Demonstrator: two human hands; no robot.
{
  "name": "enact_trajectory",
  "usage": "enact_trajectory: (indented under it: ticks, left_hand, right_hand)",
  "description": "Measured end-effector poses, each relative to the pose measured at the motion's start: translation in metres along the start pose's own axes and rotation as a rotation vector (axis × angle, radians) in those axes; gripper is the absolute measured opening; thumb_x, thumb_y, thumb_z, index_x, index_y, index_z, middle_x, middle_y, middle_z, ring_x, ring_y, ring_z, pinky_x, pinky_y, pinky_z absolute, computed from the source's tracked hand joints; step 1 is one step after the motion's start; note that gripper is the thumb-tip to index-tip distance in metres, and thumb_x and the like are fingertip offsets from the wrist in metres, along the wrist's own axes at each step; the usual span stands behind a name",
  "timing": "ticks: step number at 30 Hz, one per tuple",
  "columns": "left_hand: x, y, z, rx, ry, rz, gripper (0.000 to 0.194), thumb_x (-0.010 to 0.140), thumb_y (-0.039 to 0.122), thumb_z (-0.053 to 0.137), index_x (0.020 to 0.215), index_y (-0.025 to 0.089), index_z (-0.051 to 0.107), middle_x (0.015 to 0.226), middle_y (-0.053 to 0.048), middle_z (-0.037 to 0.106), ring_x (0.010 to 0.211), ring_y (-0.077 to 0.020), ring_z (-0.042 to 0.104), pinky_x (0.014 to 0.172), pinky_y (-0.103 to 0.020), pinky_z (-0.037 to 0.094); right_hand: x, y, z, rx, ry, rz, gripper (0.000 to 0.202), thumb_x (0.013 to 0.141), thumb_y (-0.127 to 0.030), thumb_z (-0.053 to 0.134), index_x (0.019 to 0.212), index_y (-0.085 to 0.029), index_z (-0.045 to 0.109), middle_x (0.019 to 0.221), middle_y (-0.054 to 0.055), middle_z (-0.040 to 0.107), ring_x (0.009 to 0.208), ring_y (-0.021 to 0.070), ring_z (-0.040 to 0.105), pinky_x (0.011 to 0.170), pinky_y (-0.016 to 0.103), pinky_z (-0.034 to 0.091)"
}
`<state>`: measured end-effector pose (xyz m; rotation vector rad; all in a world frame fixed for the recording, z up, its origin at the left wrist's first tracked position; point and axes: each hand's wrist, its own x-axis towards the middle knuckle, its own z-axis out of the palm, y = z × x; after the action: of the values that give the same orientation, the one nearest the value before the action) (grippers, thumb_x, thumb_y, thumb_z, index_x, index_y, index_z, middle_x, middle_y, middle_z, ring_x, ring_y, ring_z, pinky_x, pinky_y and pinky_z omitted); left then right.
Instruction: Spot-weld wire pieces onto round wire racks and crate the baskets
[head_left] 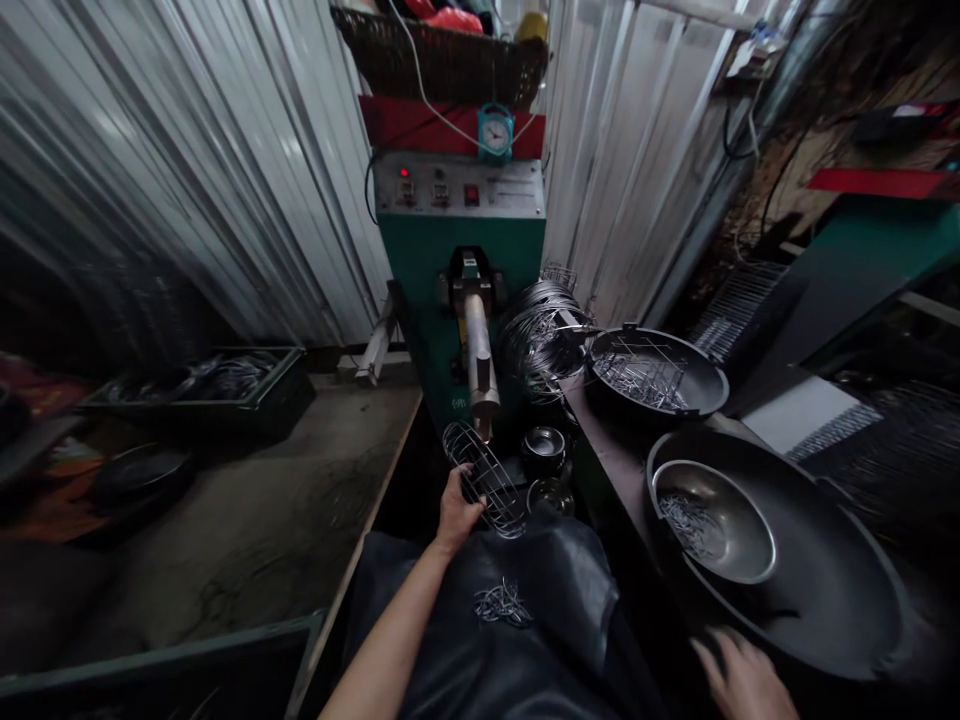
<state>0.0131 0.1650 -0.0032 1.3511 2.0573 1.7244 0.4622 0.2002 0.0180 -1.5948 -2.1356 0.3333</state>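
My left hand [456,510] grips the near left side of an oval wire basket [491,480], which is tilted just below the tip of the machine's metal arm [480,360]. On the dark apron [420,590] over my lap lies a small heap of bent wire pieces [502,603]. My right hand [742,675] is low at the right, beside the rim of a large dark pan [832,570]; it is blurred, with its fingers apart and nothing visible in them. A steel bowl [739,530] holding small wire pieces [686,522] sits inside that pan.
Behind the basket stands a green machine [420,250] with a control panel [510,190]. A wire bundle [544,330] and a black pan [709,385] with wire parts are right of it. Small round metal containers [544,443] stand beneath. A green crate [289,385] is at left.
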Motion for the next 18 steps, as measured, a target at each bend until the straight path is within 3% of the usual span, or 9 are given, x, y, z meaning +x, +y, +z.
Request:
enact_trajectory:
  ticks: [2, 3, 6, 9, 13, 18]
  left_hand:
    - [0.002, 0.003, 0.002, -0.005, 0.002, -0.015, 0.051, 0.06, 0.013, 0.058, 0.108, 0.018, 0.044, 0.102, -0.006, 0.055, 0.098, -0.0203, 0.054, 0.089, -0.038, 0.043]
    - [0.002, 0.005, 0.002, -0.007, 0.003, -0.021, 0.051, 0.059, 0.014, 0.058, 0.108, 0.019, 0.044, 0.102, -0.006, 0.055, 0.098, -0.0203, 0.054, 0.089, -0.038, 0.043]
    - [0.005, 0.008, 0.004, -0.022, 0.004, -0.025, 0.05, 0.059, 0.015, 0.059, 0.107, 0.018, 0.045, 0.1, -0.006, 0.056, 0.096, -0.0206, 0.056, 0.087, -0.037, 0.044]
    - [0.008, 0.007, 0.004, -0.018, 0.021, -0.025, 0.047, 0.059, 0.015, 0.059, 0.104, 0.018, 0.045, 0.099, -0.006, 0.057, 0.095, -0.0212, 0.057, 0.085, -0.038, 0.045]
    - [0.012, 0.002, 0.002, 0.011, 0.038, -0.024, 0.048, 0.058, 0.014, 0.059, 0.104, 0.019, 0.045, 0.099, -0.006, 0.057, 0.093, -0.021, 0.057, 0.085, -0.039, 0.045]
    - [0.013, -0.004, 0.001, 0.037, 0.079, -0.028, 0.051, 0.055, 0.01, 0.056, 0.104, 0.02, 0.045, 0.098, -0.005, 0.056, 0.093, -0.021, 0.057, 0.086, -0.039, 0.044]
  right_hand:
    - [0.039, -0.06, 0.012, 0.229, -0.113, -0.116, 0.033, 0.078, -0.049, 0.047, 0.09, -0.025, 0.066, 0.098, 0.012, 0.064, 0.094, 0.0292, 0.06, 0.085, 0.047, 0.046]
    - [0.058, -0.093, 0.019, 0.324, -0.166, -0.173, 0.033, 0.08, -0.046, 0.048, 0.095, -0.024, 0.065, 0.1, 0.011, 0.064, 0.096, 0.027, 0.059, 0.087, 0.045, 0.046]
    - [0.105, -0.186, 0.037, 0.553, -0.246, -0.329, 0.032, 0.081, -0.042, 0.049, 0.099, -0.02, 0.063, 0.102, 0.01, 0.063, 0.098, 0.0235, 0.057, 0.089, 0.04, 0.044]
    - [0.135, -0.25, 0.053, 0.678, -0.318, -0.372, 0.03, 0.079, -0.038, 0.052, 0.098, -0.018, 0.063, 0.1, 0.009, 0.063, 0.095, 0.0214, 0.058, 0.086, 0.035, 0.044]
    - [0.156, -0.286, 0.069, 0.734, -0.442, -0.356, 0.019, 0.076, -0.03, 0.054, 0.082, -0.016, 0.065, 0.082, 0.005, 0.065, 0.081, 0.0184, 0.059, 0.076, 0.029, 0.045]
    - [0.162, -0.291, 0.075, 0.678, -0.437, -0.344, 0.013, 0.076, -0.024, 0.053, 0.075, -0.016, 0.064, 0.075, 0.002, 0.063, 0.076, 0.0165, 0.057, 0.071, 0.026, 0.042]
